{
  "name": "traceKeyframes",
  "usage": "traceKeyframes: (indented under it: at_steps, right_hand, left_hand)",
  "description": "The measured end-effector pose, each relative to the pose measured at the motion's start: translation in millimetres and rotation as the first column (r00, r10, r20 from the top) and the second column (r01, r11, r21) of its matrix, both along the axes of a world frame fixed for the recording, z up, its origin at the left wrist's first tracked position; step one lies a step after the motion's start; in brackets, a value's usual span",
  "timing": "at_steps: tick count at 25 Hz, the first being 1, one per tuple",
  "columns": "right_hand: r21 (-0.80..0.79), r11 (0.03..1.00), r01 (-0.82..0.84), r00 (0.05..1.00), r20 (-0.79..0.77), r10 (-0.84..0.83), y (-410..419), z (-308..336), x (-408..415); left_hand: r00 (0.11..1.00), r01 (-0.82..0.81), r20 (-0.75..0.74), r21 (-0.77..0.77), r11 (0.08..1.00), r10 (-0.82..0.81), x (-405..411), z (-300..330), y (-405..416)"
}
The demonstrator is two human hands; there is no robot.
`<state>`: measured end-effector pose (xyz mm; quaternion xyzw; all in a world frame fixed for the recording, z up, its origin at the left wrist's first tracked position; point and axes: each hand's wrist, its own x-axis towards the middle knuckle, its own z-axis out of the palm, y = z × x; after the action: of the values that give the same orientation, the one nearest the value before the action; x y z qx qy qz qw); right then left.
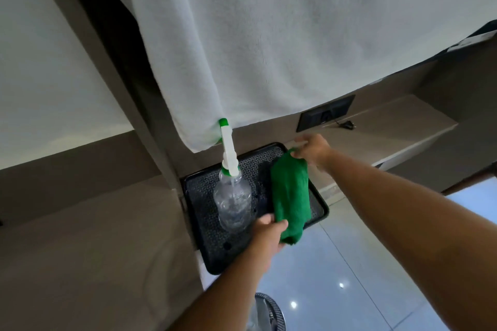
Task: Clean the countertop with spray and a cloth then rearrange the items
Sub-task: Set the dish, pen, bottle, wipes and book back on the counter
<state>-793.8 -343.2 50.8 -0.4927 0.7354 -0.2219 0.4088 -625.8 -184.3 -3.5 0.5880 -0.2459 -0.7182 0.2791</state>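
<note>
— Where's the cloth?

— The green cloth [290, 196] hangs stretched between both hands over the black tray [212, 247] on the worktop [390, 118], just beside the spray bottle [232, 199]. Left hand [269, 234] grips the near end, right hand [313, 149] pinches the far end.

— Tricky to hold?

— I'd say not: soft, light, floppy. Take it by the ends, as here. Both arms reach forward, the right one further.
</note>
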Motion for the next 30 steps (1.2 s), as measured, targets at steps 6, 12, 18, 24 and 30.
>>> traceKeyframes:
  at_steps: [6,12,18,24,30]
  right_hand:
    - [-0.098,0.979,-0.176,0.924,-0.36,0.13,26,-47,12]
    - [-0.043,0.96,-0.277,0.858,-0.461,0.227,170,-62,74]
    - [-0.238,0.862,-0.447,0.888,-0.231,0.397,229,-30,243]
    - [-0.407,0.651,-0.641,0.737,-0.091,0.669,217,36,481]
    - [-0.494,0.535,-0.686,0.642,-0.065,0.764,196,105,693]
  left_hand:
    - [0.962,0.123,0.265,-0.231,0.965,-0.059,7,-32,-1]
    - [0.919,0.227,0.378,-0.263,0.938,-0.117,88,-11,37]
    - [0.666,0.267,0.741,-0.337,0.903,0.08,293,35,94]
    - [0.225,0.049,0.929,-0.313,0.948,0.295,558,72,179]
    - [0.002,-0.074,0.973,-0.231,0.97,0.232,723,64,227]
